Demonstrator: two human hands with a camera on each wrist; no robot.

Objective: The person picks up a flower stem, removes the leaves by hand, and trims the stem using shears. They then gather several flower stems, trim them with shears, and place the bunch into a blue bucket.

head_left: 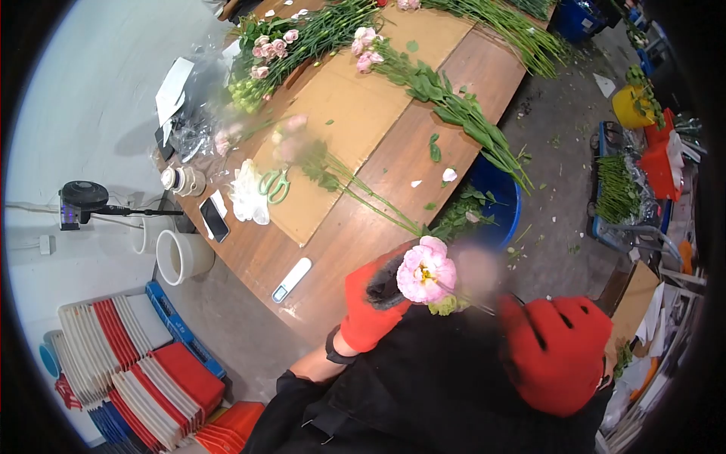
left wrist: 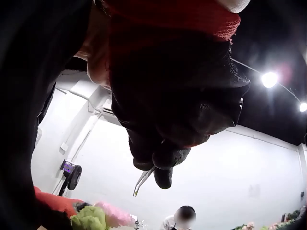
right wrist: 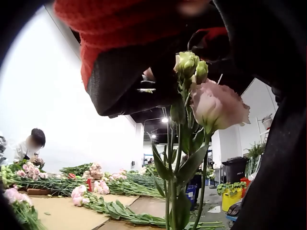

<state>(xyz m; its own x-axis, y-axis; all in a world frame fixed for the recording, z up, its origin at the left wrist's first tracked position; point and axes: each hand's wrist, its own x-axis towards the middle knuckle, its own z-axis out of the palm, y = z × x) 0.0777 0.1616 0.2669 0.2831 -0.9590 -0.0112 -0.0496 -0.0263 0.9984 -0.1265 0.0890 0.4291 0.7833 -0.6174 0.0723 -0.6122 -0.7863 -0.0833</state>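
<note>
Both hands wear red gloves with dark palms. In the head view my left hand (head_left: 374, 299) curls beside a pink flower (head_left: 427, 271) with a greenish bloom under it; its grip on the stems is partly hidden. Thin stems run from the flower toward my right hand (head_left: 561, 352), its fingers curled and blurred at their tips. The left wrist view shows curled dark fingers of my left hand (left wrist: 168, 100) with thin pale tips (left wrist: 140, 183) poking out. Beside my right hand (right wrist: 129, 62), a pale pink flower (right wrist: 218, 106) with green buds (right wrist: 187, 64) stands upright in the right wrist view.
Flower bunches (head_left: 461, 110), green scissors (head_left: 274, 186), a phone (head_left: 215, 219) and a white device (head_left: 291, 280) lie on the table (head_left: 393, 181). A blue bin (head_left: 508, 204) stands at its right edge. Another person (right wrist: 32, 143) stands across the table.
</note>
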